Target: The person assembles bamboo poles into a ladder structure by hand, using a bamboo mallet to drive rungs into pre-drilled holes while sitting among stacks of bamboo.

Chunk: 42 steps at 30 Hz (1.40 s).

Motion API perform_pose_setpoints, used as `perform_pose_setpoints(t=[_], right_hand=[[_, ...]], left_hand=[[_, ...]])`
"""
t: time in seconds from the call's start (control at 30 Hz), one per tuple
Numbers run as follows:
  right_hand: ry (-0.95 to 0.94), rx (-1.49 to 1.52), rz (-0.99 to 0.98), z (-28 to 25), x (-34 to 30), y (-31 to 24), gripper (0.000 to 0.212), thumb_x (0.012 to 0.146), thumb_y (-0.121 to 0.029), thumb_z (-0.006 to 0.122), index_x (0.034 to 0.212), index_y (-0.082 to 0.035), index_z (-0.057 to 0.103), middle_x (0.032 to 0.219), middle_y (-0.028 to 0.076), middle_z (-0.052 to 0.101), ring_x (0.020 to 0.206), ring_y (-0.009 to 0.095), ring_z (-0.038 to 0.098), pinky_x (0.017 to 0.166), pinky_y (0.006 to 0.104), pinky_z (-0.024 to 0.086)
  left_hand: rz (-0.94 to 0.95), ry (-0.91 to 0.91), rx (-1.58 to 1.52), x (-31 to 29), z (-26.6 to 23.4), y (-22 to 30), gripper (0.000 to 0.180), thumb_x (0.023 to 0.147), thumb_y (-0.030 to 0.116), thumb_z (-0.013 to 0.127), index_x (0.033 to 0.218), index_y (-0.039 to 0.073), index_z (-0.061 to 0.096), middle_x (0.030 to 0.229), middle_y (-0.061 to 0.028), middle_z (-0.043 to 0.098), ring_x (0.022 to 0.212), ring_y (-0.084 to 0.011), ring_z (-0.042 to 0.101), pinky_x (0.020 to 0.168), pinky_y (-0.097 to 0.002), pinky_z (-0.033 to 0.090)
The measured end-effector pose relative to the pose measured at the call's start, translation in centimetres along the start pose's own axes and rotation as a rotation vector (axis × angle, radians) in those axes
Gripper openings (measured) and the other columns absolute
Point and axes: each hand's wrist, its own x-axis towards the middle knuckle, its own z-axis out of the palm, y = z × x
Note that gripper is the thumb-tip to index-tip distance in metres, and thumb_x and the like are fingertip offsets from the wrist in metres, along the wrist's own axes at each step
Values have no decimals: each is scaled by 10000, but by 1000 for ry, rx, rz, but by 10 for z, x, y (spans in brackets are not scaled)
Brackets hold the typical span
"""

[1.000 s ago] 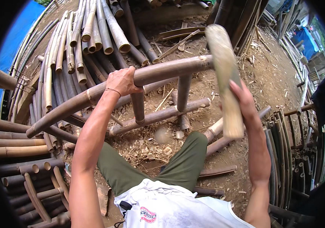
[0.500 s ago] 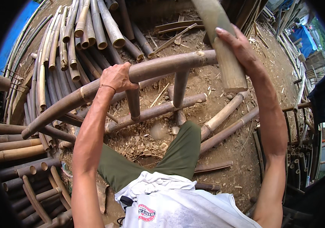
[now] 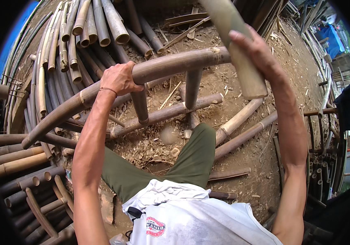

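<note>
My left hand [image 3: 117, 79] is closed round a thick brown bamboo pole [image 3: 175, 65], the top rail of a frame that crosses in front of me. Two upright bamboo pieces [image 3: 193, 87] join this rail to a lower bamboo rail [image 3: 167, 113] near the ground. My right hand [image 3: 259, 51] grips a thick, pale brown length of wood [image 3: 244, 73] from its right side, fingers lying over it. This piece stands across the rail's right end and hides that end. Whether the two touch, I cannot tell.
Many cut bamboo poles [image 3: 113, 24] are stacked at the far left. More poles [image 3: 21, 159] and a small bamboo frame [image 3: 40, 214] lie at the near left. Two poles [image 3: 244, 136] rest on the dirt floor to the right of my knee. Chips litter the ground.
The length of wood has turned a little in my right hand. My left hand and the bamboo frame appear slightly further left, as does most of the surrounding scene.
</note>
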Motion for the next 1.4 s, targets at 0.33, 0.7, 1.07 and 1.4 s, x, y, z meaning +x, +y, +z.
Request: perform_pose_setpoints(t=[0.33, 0.7, 1.07, 1.4], right_hand=[[-62, 103, 141, -7, 1, 15, 772, 820, -520, 644, 1349, -2, 425, 998, 180, 606, 811, 203, 640, 630, 319, 553], [-125, 163, 223, -10, 5, 21, 615, 853, -485, 622, 1167, 29, 494, 879, 132, 599, 690, 163, 636, 534, 274, 544], [-112, 293, 261, 24, -29, 54, 675, 840, -481, 637, 1309, -31, 454, 948, 94, 573, 784, 141, 594, 672, 277, 515], [726, 201, 194, 68, -276, 248, 601, 840, -289, 699, 1274, 46, 452, 1146, 130, 569, 1020, 201, 552, 929, 330, 430]], left_hand=[[-14, -1, -12, 2, -6, 7, 647, 583, 448, 815, 1078, 84, 613, 942, -172, 687, 941, -330, 656, 834, -428, 514], [0, -21, -23, 2, -8, 10, 686, 576, 445, 822, 1127, 96, 611, 974, -174, 688, 953, -353, 653, 855, -434, 514], [-23, 12, -23, -4, -4, 3, 718, 572, 436, 833, 1156, 102, 580, 1004, -175, 681, 975, -353, 644, 854, -436, 506], [115, -50, -140, -56, -5, -55, 1010, 530, 330, 886, 1394, 122, 407, 1228, -176, 602, 1150, -343, 571, 984, -410, 468]])
